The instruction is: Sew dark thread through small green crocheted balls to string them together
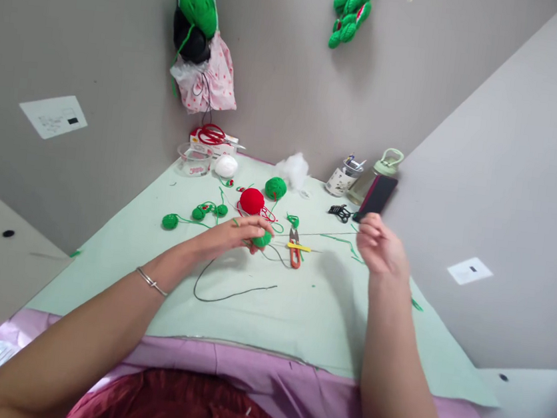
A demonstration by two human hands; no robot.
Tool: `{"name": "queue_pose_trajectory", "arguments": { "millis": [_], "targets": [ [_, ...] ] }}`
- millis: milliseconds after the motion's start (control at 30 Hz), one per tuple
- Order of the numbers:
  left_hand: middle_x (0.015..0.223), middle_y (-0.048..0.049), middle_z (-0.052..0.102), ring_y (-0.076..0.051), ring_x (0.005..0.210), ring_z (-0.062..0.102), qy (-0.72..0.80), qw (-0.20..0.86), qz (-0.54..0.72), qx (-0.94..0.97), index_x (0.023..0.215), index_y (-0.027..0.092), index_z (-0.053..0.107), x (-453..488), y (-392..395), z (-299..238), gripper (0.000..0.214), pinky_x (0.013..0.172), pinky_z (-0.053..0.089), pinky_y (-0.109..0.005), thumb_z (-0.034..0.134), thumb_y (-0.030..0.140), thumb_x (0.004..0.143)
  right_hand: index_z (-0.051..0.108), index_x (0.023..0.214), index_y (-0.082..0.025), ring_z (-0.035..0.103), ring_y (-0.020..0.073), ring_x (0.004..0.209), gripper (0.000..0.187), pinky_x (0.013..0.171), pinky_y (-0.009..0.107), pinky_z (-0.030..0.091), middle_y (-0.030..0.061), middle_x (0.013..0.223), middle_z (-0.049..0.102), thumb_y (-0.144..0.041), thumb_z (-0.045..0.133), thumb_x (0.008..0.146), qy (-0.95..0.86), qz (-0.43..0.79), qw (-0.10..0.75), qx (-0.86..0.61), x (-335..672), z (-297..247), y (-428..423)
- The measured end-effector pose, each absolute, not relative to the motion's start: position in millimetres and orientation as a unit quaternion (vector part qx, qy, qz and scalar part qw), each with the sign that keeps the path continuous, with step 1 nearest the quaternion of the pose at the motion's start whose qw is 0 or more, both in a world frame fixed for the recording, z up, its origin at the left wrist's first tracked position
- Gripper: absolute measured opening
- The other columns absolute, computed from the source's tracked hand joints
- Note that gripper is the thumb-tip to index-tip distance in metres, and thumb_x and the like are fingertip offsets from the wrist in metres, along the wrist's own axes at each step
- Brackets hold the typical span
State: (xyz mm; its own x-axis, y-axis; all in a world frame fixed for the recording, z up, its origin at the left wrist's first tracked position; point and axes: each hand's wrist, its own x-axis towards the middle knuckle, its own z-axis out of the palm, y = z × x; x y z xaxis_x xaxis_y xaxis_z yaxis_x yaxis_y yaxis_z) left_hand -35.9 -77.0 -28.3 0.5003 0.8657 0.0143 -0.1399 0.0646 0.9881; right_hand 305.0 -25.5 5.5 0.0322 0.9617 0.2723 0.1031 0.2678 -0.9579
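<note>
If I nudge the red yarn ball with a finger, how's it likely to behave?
The red yarn ball looks round, so it would probably roll rather than slide. Being wound yarn, it's likely light and a little squashy. The loose red strands beside it might trail or snag if attached.

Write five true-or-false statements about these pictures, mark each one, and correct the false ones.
1. The left hand holds a green ball. True.
2. The right hand holds the snips. False: it pinches a thread, and the snips lie on the table.
3. A bracelet circles the left arm. True.
4. The phone lies flat. False: it stands tilted by the bottle.
5. The red ball lies farther from the person than the left hand. True.
</note>
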Motion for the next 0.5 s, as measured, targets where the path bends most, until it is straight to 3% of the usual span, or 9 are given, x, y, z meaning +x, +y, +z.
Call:
{"name": "queue_pose_trajectory", "arguments": {
  "millis": [100, 167, 233, 333, 433, 500],
  "targets": [
    [0.084, -0.0017, 0.061, -0.014, 0.075, 0.058, 0.301, 0.656, 0.43, 0.542, 0.098, 0.02, 0.07, -44, -77, -20, 0.026, 0.07, 0.046, -0.027, 0.068, 0.043, 0.086, 0.026, 0.058, -0.026, 0.014, 0.0033, 0.045, 0.054, 0.05, 0.037, 0.016, -0.0088, 0.054, 0.021, -0.044, 0.063, 0.093, -0.54, 0.371, 0.606, -0.452, 341, 10, -21],
    [0.084, -0.0023, 0.061, -0.014, 0.074, 0.057, 0.298, 0.658, 0.431, 0.541, 0.099, 0.019, 0.07, -46, -77, -19, 0.029, 0.069, 0.045, -0.027, 0.067, 0.046, 0.087, 0.028, 0.056, -0.026, 0.01, 0.0053, 0.045, 0.055, 0.049, 0.037, 0.015, -0.0082, 0.052, 0.021, -0.042, 0.068, 0.09, -0.523, 0.383, 0.619, -0.444, 348, 11, -18],
    [0.084, -0.0032, 0.062, -0.015, 0.075, 0.058, 0.297, 0.662, 0.423, 0.542, 0.1, 0.018, 0.069, -44, -78, -21, 0.034, 0.069, 0.045, -0.027, 0.067, 0.049, 0.088, 0.04, 0.059, -0.025, 0.015, 0.0074, 0.046, 0.044, 0.046, 0.034, 0.017, -0.0048, 0.055, 0.035, -0.038, 0.072, 0.085, -0.509, 0.421, 0.617, -0.428, 336, 8, -15],
    [0.088, -0.0044, 0.063, -0.015, 0.078, 0.058, 0.295, 0.669, 0.418, 0.539, 0.102, 0.017, 0.069, -40, -78, -26, 0.037, 0.072, 0.046, -0.028, 0.065, 0.052, 0.09, 0.062, 0.079, -0.024, 0.031, 0.0083, 0.051, 0.018, 0.046, 0.028, 0.025, 0.0026, 0.076, 0.06, -0.036, 0.075, 0.08, -0.51, 0.483, 0.585, -0.406, 288, -3, -19],
    [0.093, -0.0043, 0.064, -0.014, 0.079, 0.059, 0.29, 0.672, 0.419, 0.538, 0.102, 0.018, 0.07, -38, -77, -31, 0.036, 0.077, 0.048, -0.029, 0.064, 0.052, 0.091, 0.07, 0.098, -0.018, 0.042, 0.009, 0.057, 0.031, 0.048, 0.025, 0.033, 0.0074, 0.087, 0.068, -0.045, 0.073, 0.082, -0.553, 0.555, 0.483, -0.391, 227, -13, -41],
    [0.094, -0.0037, 0.064, -0.013, 0.077, 0.059, 0.288, 0.673, 0.417, 0.539, 0.105, 0.019, 0.07, -37, -76, -33, 0.035, 0.076, 0.048, -0.029, 0.064, 0.051, 0.091, 0.071, 0.106, -0.016, 0.045, 0.0105, 0.055, 0.042, 0.047, 0.024, 0.032, 0.0045, 0.073, 0.065, -0.053, 0.062, 0.09, -0.606, 0.582, 0.38, -0.387, 197, -14, -61]
  ]
}}
